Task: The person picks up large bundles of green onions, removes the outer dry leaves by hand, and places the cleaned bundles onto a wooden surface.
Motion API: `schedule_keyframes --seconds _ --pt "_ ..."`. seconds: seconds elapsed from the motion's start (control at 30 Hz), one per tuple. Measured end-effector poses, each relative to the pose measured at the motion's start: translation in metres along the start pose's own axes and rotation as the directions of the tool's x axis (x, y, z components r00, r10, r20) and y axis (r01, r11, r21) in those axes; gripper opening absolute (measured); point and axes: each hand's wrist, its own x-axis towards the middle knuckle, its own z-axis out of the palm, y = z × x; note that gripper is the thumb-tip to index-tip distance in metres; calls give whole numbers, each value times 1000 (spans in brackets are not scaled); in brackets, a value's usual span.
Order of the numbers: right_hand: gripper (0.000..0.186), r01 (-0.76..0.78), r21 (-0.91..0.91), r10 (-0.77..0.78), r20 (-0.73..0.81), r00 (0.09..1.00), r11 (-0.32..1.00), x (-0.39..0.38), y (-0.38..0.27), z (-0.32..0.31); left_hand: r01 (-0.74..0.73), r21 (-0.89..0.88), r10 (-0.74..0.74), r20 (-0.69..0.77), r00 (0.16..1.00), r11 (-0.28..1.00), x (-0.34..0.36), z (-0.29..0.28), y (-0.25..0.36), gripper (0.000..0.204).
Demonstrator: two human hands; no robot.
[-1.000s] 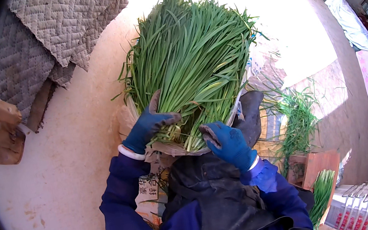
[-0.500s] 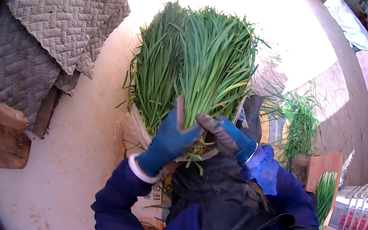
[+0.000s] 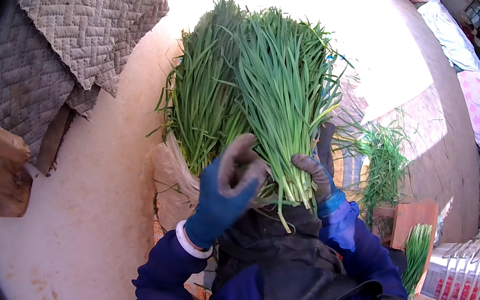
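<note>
A large heap of garlic chives (image 3: 200,94), long flat green leaves with pale stem ends, lies in front of me, leaves pointing away. My right hand (image 3: 321,182), in a blue glove with a grey palm, grips a bunch of chives (image 3: 286,124) by its lower stems, with the thumb over the front. The bunch's pale ends hang just above my black apron (image 3: 272,241). Left of the bunch, my left hand (image 3: 224,192) in a matching glove is raised with thumb and fingers apart and nothing between them. A pale plastic sheet (image 3: 178,171) shows under the heap's left side.
Loose chives (image 3: 384,159) are scattered on the floor at my right. Beyond them a wooden box (image 3: 415,220) stands beside a trimmed bunch (image 3: 417,254) and a white crate (image 3: 474,264). Grey quilted mats (image 3: 98,34) and a brown cardboard piece (image 3: 0,167) lie at the left.
My left hand has let go of the chives and drawn back to the left, its fingers spreading. The bunch has shifted right and come nearer upright, now in my right hand alone.
</note>
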Motion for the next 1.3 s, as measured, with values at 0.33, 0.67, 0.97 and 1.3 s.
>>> schedule_keyframes --seconds 0.33,0.67,0.97,1.3 --pt "56 -7 103 -8 145 989 995 24 13 -39 -319 717 504 -52 862 620 24 1 -82 51" --pt "49 36 -309 9 142 990 950 3 -7 -9 -270 751 320 83 944 603 26 26 -54 42" --pt "51 31 24 -32 28 999 999 -6 12 -3 -405 627 372 192 908 665 34 22 -66 56" --pt "42 89 138 -94 35 995 986 18 19 -64 -35 884 234 -85 968 466 37 12 -114 73"
